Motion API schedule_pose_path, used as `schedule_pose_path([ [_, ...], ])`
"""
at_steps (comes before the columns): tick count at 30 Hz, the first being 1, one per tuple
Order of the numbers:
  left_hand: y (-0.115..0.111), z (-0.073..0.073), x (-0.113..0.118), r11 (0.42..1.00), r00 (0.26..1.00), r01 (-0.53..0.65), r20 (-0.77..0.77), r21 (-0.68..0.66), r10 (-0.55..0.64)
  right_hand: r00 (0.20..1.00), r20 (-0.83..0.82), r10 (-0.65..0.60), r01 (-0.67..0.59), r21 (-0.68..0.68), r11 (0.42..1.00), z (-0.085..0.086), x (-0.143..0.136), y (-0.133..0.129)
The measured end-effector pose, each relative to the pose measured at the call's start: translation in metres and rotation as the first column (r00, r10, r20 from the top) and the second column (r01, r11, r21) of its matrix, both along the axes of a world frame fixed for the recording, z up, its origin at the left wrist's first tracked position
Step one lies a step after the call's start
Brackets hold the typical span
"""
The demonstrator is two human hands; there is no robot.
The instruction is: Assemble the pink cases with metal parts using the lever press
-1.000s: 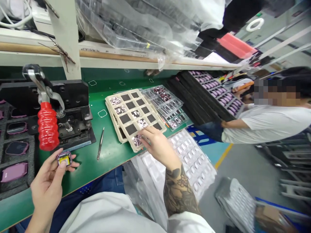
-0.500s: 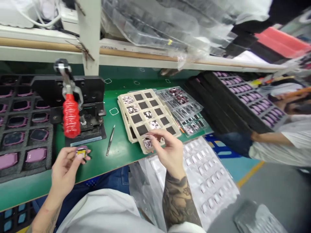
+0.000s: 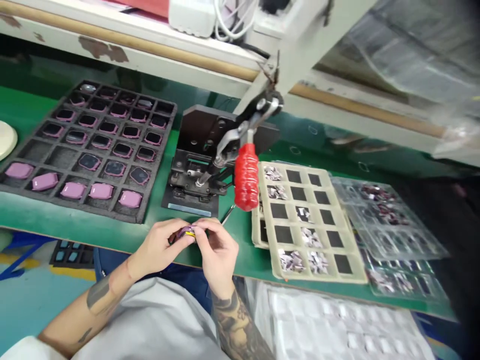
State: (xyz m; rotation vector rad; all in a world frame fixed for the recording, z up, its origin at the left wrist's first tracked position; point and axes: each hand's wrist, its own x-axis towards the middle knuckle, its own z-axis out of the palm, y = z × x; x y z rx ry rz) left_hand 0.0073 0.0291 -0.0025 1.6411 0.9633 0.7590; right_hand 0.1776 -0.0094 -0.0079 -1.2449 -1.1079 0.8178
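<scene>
Near the bench's front edge, my left hand (image 3: 162, 246) grips a small purple watch case (image 3: 184, 231) with a yellow part showing in it. My right hand (image 3: 217, 246) meets it from the right, its thumb and fingertips pinched at the case's edge. Whether those fingertips hold a small piece is hidden. Just behind both hands stands a black clamp fixture (image 3: 198, 175) with a red handle (image 3: 246, 177). Tweezers (image 3: 227, 214) lie on the green bench, right of the fixture.
A dark felt tray (image 3: 150, 172) of purple watch cases is at the left. Right of the fixture, a cream tray (image 3: 279, 272) holds small pieces, with clear trays (image 3: 397, 240) beyond. A white tray (image 3: 322, 330) sits below the bench edge. A shelf (image 3: 210, 82) crosses behind.
My right hand has left the cream tray and come to the watch case in my left hand. The view has turned left, showing more of the felt tray.
</scene>
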Motion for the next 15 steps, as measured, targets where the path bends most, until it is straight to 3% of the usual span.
schedule_pose_path([
  [4, 0.002, -0.001, -0.001, 0.998, 0.999, -0.01, 0.032, -0.059, 0.012, 0.982, 0.163, 0.092, -0.098, 0.031, 0.995, 0.002, 0.013, 0.002],
  [7, 0.003, -0.003, -0.003, 0.996, 0.998, -0.04, 0.055, -0.079, 0.044, 0.913, 0.31, 0.266, -0.283, 0.011, 0.959, 0.008, 0.023, 0.003],
  [9, 0.003, -0.005, -0.004, 0.994, 0.995, -0.058, 0.074, -0.093, 0.065, 0.86, 0.4, 0.317, -0.346, -0.001, 0.938, 0.01, 0.024, 0.002],
  [15, 0.001, -0.008, -0.006, 0.996, 0.993, -0.068, 0.095, -0.06, 0.073, 0.781, 0.588, 0.21, -0.326, 0.096, 0.941, 0.0, 0.014, -0.005],
])
